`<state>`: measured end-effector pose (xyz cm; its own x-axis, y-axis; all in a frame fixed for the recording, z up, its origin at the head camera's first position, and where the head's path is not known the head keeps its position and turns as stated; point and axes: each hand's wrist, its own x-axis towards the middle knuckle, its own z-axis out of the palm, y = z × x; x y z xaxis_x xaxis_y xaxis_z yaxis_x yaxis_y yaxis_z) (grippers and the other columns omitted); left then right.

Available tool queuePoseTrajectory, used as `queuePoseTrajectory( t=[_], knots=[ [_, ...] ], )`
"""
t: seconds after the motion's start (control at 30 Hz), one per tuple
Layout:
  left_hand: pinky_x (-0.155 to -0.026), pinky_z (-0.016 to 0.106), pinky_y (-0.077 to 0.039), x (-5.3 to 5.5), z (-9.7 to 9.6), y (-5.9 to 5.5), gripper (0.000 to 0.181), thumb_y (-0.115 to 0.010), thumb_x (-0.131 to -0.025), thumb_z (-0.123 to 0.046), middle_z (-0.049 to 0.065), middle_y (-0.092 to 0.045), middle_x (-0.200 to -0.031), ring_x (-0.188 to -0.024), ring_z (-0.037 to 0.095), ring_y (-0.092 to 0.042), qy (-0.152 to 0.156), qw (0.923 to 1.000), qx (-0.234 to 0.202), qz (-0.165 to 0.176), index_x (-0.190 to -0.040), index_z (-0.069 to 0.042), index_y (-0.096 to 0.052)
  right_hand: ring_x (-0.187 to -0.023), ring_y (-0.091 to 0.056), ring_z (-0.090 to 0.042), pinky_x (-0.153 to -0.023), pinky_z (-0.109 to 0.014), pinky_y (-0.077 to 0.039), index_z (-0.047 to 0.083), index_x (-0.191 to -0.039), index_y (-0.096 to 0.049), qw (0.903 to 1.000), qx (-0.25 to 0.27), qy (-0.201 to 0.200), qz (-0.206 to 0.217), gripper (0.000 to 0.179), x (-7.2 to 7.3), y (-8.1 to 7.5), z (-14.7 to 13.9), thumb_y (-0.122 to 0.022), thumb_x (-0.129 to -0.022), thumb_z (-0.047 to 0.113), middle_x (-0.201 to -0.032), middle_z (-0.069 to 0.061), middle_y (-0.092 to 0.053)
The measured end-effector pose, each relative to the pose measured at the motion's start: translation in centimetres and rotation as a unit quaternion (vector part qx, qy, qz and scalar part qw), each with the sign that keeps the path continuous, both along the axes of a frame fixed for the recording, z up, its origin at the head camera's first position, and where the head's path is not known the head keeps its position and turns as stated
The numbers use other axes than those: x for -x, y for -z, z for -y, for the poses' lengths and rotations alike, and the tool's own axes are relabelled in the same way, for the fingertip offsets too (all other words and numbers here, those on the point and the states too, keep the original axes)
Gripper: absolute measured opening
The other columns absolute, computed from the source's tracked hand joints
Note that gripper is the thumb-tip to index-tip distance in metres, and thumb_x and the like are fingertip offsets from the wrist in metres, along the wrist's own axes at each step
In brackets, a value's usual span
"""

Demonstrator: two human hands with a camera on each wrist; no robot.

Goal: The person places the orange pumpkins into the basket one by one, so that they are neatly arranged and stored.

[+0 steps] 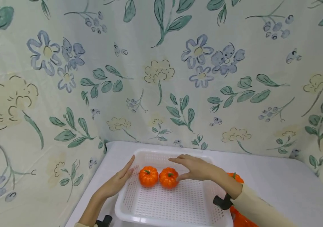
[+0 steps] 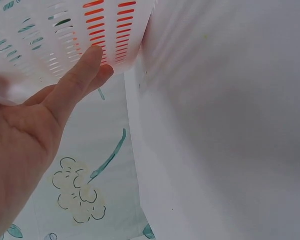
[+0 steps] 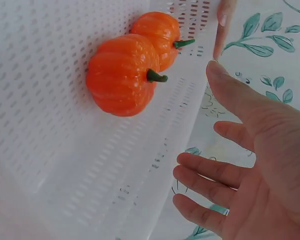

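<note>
A white perforated plastic basket sits on the table. Side by side at its far left lie two small orange pumpkins, a left pumpkin and a right pumpkin, both with green stems. My left hand lies along the outside of the basket's left wall, fingers fairly straight; the left wrist view shows its fingertips right at the slotted wall. Over the basket, my right hand reaches in from the right with fingers spread, its thumb beside the right pumpkin. Nothing is in the right palm.
Another orange pumpkin shows beyond the basket's right side, partly behind the right forearm. Below that arm lies something shiny and orange-red. A white cloth covers the table, and a floral curtain hangs behind and at the sides.
</note>
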<state>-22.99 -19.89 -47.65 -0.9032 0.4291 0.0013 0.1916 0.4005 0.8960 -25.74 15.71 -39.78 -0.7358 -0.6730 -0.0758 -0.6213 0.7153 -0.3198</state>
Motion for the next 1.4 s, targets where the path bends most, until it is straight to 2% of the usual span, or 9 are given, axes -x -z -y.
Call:
queuePoseTrajectory(
  t=[0.17,0.37,0.57,0.83,1.0,1.17,1.4],
  knots=[
    [-0.125,0.065,-0.019,-0.2,0.3,-0.1,0.062,-0.035,-0.114,-0.037,0.009,-0.007,-0.175,-0.16,0.04,-0.013,-0.006,1.0,0.008,0.001,-0.168,-0.024,-0.009,-0.135,-0.056,-0.038,-0.107,-0.062,-0.051,0.02,-0.157,-0.046,0.999,0.034,0.031,-0.001,0.077,-1.1,-1.3,-2.8,-0.075,-0.092,0.048,-0.15,-0.014,-0.056],
    [-0.126,0.064,-0.017,-0.4,0.6,-0.1,0.062,-0.033,-0.114,-0.04,0.009,-0.008,-0.175,-0.16,0.038,-0.012,-0.017,0.9998,0.012,0.007,-0.168,-0.025,-0.008,-0.135,-0.054,-0.042,-0.106,-0.069,-0.049,0.021,-0.157,-0.046,0.9961,0.065,0.06,-0.003,0.078,-2.5,-1.3,-5.2,-0.07,-0.092,0.057,-0.151,-0.016,-0.055],
    [-0.127,0.062,-0.014,-0.5,0.2,-0.1,0.062,-0.033,-0.113,-0.042,0.005,-0.008,-0.176,-0.161,0.034,-0.011,-0.024,0.9995,0.011,0.019,-0.168,-0.027,-0.007,-0.138,-0.049,-0.047,-0.102,-0.074,-0.048,0.023,-0.156,-0.047,0.9889,0.081,0.123,-0.019,0.078,-3.9,-1.2,-8.2,-0.068,-0.092,0.062,-0.157,-0.019,-0.048],
    [-0.127,0.061,-0.013,-0.2,-0.1,0.0,0.062,-0.032,-0.114,-0.041,0.006,-0.006,-0.176,-0.161,0.034,-0.01,-0.011,0.9998,0.007,0.017,-0.168,-0.027,-0.006,-0.14,-0.045,-0.052,-0.097,-0.08,-0.045,0.02,-0.157,-0.045,0.9802,0.105,0.163,-0.039,0.072,-4.7,-0.5,-13.2,-0.068,-0.096,0.05,-0.157,-0.022,-0.047],
    [-0.127,0.062,-0.014,-0.2,0.0,-0.1,0.061,-0.032,-0.114,-0.039,0.007,-0.007,-0.176,-0.161,0.034,-0.011,-0.015,0.9998,0.008,0.01,-0.168,-0.027,-0.007,-0.141,-0.043,-0.054,-0.096,-0.081,-0.046,0.015,-0.157,-0.044,0.9751,0.11,0.187,-0.046,0.074,-4.8,-0.2,-16.4,-0.07,-0.096,0.048,-0.158,-0.026,-0.043],
    [-0.127,0.061,-0.014,0.0,0.0,0.0,0.061,-0.032,-0.114,-0.039,0.006,-0.007,-0.176,-0.161,0.034,-0.01,-0.014,0.9998,0.005,0.011,-0.168,-0.027,-0.007,-0.141,-0.041,-0.056,-0.096,-0.078,-0.047,0.011,-0.157,-0.043,0.9734,0.11,0.201,-0.014,0.074,-4.7,0.6,-19.0,-0.071,-0.097,0.044,-0.158,-0.03,-0.041],
    [-0.126,0.059,-0.011,0.0,-0.2,0.3,0.061,-0.033,-0.114,-0.04,0.006,-0.006,-0.176,-0.161,0.034,-0.009,-0.01,0.9999,0.0,0.014,-0.168,-0.028,-0.007,-0.137,-0.041,-0.062,-0.092,-0.076,-0.051,0.007,-0.159,-0.037,0.9701,0.102,0.199,0.094,0.079,-4.3,2.2,-21.7,-0.073,-0.095,0.039,-0.157,-0.037,-0.037]
  ],
)
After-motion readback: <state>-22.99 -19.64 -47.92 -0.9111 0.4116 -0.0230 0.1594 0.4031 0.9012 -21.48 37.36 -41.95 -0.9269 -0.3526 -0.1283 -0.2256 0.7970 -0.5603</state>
